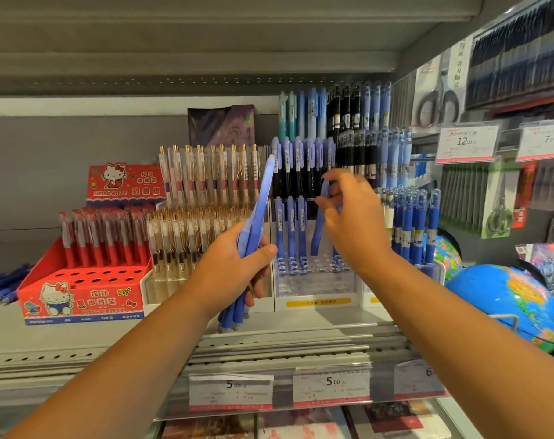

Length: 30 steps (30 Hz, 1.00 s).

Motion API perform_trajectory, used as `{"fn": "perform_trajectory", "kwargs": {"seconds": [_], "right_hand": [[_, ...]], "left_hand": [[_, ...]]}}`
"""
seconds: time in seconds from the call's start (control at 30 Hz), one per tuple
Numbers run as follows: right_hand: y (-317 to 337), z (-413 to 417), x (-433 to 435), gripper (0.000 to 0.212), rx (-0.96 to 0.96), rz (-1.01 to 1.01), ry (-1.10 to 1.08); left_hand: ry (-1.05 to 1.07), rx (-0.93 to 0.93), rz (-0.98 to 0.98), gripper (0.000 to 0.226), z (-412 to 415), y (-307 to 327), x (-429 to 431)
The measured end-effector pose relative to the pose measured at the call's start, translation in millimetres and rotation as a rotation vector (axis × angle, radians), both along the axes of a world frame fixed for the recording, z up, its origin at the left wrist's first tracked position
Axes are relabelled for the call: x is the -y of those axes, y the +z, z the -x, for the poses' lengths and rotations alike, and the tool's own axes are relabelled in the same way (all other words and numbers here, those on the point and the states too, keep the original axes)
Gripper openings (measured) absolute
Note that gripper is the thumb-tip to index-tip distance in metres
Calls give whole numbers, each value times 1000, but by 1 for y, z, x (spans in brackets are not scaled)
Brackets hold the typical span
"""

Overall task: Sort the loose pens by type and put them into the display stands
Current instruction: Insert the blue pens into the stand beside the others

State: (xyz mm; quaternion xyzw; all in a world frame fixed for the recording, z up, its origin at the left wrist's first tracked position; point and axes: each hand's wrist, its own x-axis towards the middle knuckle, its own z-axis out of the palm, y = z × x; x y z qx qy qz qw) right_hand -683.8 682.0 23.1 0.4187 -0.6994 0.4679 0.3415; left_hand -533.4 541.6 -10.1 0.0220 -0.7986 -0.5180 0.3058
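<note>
Left hand (234, 267) gripping; right hand (355, 223) pinching, raised.

Blue pens (262, 204) mid-frame matt plastic, display stand (313, 282) behind clear glossy plastic, red box (111, 299) lower left printed card, globe (497, 296) right glossy, shelf edge (285, 346) painted metal.
</note>
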Motion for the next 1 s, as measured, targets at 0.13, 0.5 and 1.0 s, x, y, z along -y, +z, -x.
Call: {"fn": "perform_trajectory", "kwargs": {"seconds": [0.13,0.5,1.0], "right_hand": [[-2,1,3,38,59,-200,-67],[-9,-7,3,67,110,-430,-154],[20,-64,10,29,508,84,716]], "left_hand": [[-4,-3,15,10,0,-1,0],[-15,6,10,12,1,-1,3],[-10,0,50,13,3,-2,5]]}}
